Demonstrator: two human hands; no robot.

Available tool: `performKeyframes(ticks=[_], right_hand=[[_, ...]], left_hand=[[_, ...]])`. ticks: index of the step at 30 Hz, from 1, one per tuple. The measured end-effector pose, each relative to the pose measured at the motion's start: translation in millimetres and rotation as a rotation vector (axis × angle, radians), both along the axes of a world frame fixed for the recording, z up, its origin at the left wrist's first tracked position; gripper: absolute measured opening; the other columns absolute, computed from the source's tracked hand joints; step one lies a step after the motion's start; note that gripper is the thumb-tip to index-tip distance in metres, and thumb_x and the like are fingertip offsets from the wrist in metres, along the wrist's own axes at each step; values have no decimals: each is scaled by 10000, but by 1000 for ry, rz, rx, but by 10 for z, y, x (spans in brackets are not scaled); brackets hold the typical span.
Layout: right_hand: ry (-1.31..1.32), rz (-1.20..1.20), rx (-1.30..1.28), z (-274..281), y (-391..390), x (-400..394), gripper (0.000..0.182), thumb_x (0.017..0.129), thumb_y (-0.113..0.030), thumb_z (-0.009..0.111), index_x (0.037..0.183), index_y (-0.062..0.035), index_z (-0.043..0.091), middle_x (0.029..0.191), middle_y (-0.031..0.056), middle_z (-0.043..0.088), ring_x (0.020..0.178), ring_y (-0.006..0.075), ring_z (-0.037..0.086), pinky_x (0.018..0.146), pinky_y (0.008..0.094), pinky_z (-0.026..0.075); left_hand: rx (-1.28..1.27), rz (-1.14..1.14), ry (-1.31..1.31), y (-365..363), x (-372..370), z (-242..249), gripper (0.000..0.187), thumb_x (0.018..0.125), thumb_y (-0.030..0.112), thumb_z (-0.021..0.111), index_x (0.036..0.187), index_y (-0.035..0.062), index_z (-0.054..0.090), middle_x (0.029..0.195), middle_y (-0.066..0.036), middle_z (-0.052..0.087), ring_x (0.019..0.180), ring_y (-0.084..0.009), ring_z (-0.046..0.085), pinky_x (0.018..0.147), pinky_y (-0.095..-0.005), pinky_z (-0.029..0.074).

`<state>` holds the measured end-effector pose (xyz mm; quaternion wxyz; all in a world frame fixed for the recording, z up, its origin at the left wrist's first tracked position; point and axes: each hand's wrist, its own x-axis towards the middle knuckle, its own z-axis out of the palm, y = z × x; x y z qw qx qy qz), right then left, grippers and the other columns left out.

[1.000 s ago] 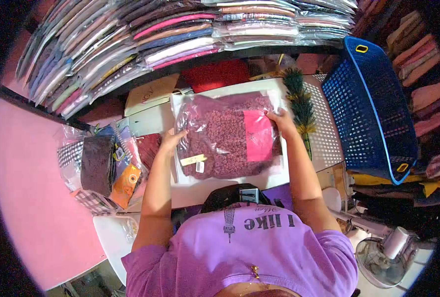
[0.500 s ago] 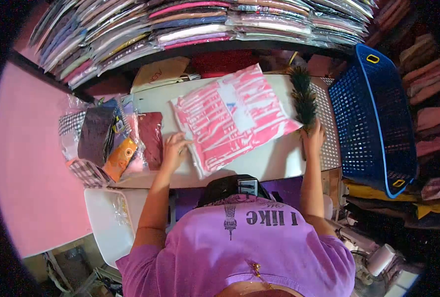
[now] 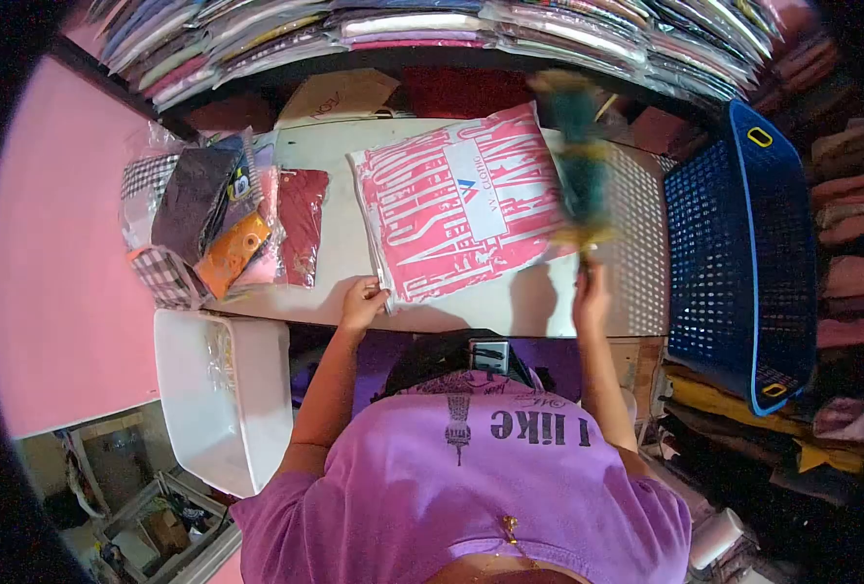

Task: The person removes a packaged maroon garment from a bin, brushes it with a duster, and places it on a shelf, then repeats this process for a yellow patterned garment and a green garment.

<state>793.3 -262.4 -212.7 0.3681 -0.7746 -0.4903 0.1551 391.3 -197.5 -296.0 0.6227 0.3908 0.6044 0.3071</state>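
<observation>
A pink and white printed mailing bag (image 3: 461, 200) lies flat on the white table (image 3: 510, 304). My left hand (image 3: 362, 300) rests at the bag's near left corner and pinches its edge. My right hand (image 3: 589, 290) grips the handle of a green feather duster (image 3: 578, 165). The duster is raised over the bag's right side and looks blurred by motion.
A blue plastic basket (image 3: 743, 243) stands at the right of the table. Several bagged garments (image 3: 223, 219) are heaped at the table's left. A white tub (image 3: 226, 394) sits below the left edge. Shelves of folded packed clothes (image 3: 451, 29) run along the back.
The bagged maroon garment was turned over, so the pink printed side now faces up. My right hand took the feather duster from the table and lifted it over the bag.
</observation>
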Motion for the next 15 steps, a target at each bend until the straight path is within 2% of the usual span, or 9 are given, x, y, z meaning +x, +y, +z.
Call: performKeyframes(ticks=[3, 4, 5, 7, 9, 11, 12, 13, 15], right_hand=[[-174, 501, -115, -57, -173, -265, 321, 861, -160, 549, 1182, -153, 526, 930, 199, 617, 818, 370, 604, 664, 439, 484], [-179, 525, -252, 28, -176, -353, 314, 842, -130, 554, 1156, -141, 546, 945, 188, 622, 847, 355, 607, 700, 441, 485], [-180, 538, -252, 42, -145, -359, 314, 842, -130, 554, 1156, -141, 546, 945, 188, 622, 847, 355, 607, 700, 441, 485], [-189, 352, -89, 68, -19, -370, 305, 857, -155, 534, 1161, -176, 538, 832, 178, 607, 752, 391, 595, 634, 455, 483], [-70, 225, 66, 24, 138, -425, 293, 865, -122, 521, 1156, -146, 534, 822, 188, 607, 768, 391, 596, 653, 460, 475], [-40, 377, 68, -33, 131, -480, 311, 852, -93, 514, 1158, -149, 527, 868, 192, 612, 782, 398, 593, 664, 464, 476], [-20, 533, -65, -123, 48, -457, 345, 836, -95, 516, 1173, -167, 519, 945, 189, 611, 801, 399, 594, 679, 465, 486], [-170, 709, -207, -153, 0, -468, 382, 825, -118, 525, 1200, -191, 507, 1015, 176, 605, 821, 394, 597, 699, 460, 499], [-188, 935, -257, -39, -120, -551, 375, 832, -156, 531, 1203, -204, 514, 1055, 170, 597, 826, 389, 603, 708, 455, 508]], left_hand=[[5, 50, 117, -34, 39, 129, 335, 811, 87, 665, 1109, 28, 523, 926, -80, 619, 800, -148, 604, 624, -265, 520], [14, 39, 100, -41, 33, 140, 335, 812, 85, 662, 1110, 28, 519, 935, -88, 618, 804, -153, 606, 629, -268, 523], [24, 31, 83, -44, 25, 152, 335, 813, 84, 659, 1111, 29, 516, 944, -95, 618, 808, -158, 607, 635, -270, 527], [33, 71, 59, -59, 43, 183, 332, 804, 68, 660, 1102, 34, 517, 923, -93, 623, 791, -153, 606, 632, -268, 519], [43, 104, 38, -121, 26, 189, 331, 795, 53, 660, 1093, 39, 518, 903, -91, 628, 774, -148, 605, 629, -266, 511], [112, 76, 47, -136, -6, 173, 271, 821, 38, 625, 1073, 28, 524, 885, -88, 625, 770, -144, 608, 627, -267, 512], [114, 78, 48, -136, -23, 175, 271, 821, 38, 625, 1073, 28, 524, 885, -88, 625, 770, -144, 608, 627, -267, 512], [169, 193, 74, -147, -48, 170, 210, 853, 75, 595, 1050, 25, 541, 843, -56, 602, 715, -111, 579, 596, -237, 485], [221, 312, 100, -171, -204, 96, 168, 885, 111, 565, 1027, 21, 557, 801, -24, 578, 660, -78, 549, 565, -207, 458]])
